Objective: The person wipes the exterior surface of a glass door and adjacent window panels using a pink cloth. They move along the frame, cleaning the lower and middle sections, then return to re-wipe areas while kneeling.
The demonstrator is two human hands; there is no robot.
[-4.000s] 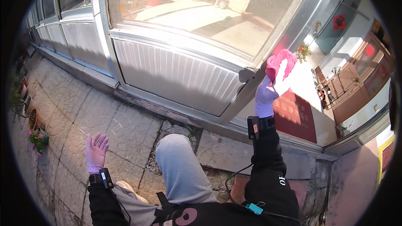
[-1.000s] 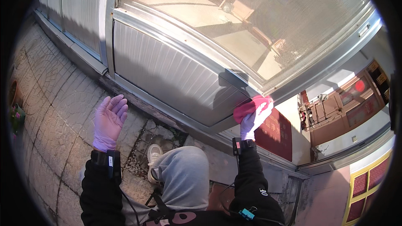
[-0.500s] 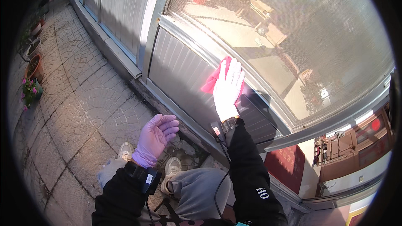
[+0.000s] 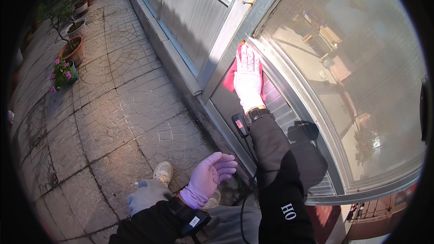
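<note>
The gloved right hand (image 4: 249,79), fingers straight, pressed a pink cloth (image 4: 230,79) against the ribbed metal panel (image 4: 281,110) near its upper corner (the left hand (image 4: 208,178) hung empty, half-curled), and slackened pressure could let the cloth slip.

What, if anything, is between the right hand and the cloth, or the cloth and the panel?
Nothing visible but the glove: the right hand lies flat on the cloth, apparently against the panel. The cloth's underside is hidden.
</note>
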